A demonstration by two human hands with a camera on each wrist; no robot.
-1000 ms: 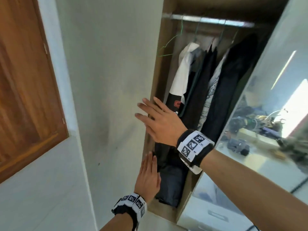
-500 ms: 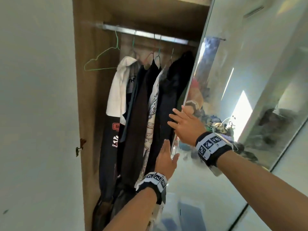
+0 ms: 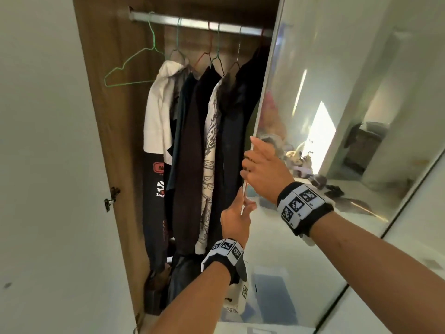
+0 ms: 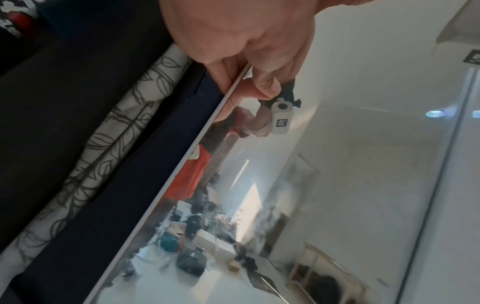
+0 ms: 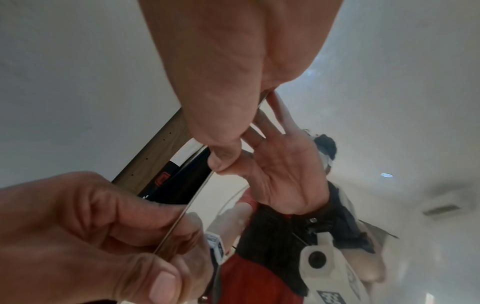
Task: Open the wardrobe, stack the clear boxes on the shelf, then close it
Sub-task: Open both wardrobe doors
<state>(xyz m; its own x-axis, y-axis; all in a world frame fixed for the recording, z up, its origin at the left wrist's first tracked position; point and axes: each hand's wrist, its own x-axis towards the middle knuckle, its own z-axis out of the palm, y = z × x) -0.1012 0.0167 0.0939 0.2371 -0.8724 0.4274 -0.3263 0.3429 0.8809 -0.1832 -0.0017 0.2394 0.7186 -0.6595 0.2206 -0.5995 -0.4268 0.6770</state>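
The wardrobe's mirrored door (image 3: pixel 337 116) stands partly drawn aside, and hanging clothes (image 3: pixel 192 145) show in the opening. My left hand (image 3: pixel 243 203) pinches the door's left edge, thumb on the mirror and fingers behind it. Just above it, my right hand (image 3: pixel 250 162) grips the same edge the same way. The left wrist view shows the left hand (image 4: pixel 241 67) curled round the thin edge of the door (image 4: pixel 337 164). The right wrist view shows the right hand (image 5: pixel 226 123) above the left hand (image 5: pixel 103 236) on the edge. A pale box (image 3: pixel 260 330) lies at the bottom edge, mostly cut off.
A metal rail (image 3: pixel 197 22) carries several wire hangers; an empty green hanger (image 3: pixel 134 66) hangs at the left. The wardrobe's wooden side panel (image 3: pixel 108 116) borders a white wall (image 3: pixel 43 141). Dark items are piled on the wardrobe floor (image 3: pixel 173 280). The mirror reflects a cluttered room.
Both hands were flat and open in front of the wardrobe; now they hold the mirrored door's left edge. The opening looks wider, and the view has turned towards the door.
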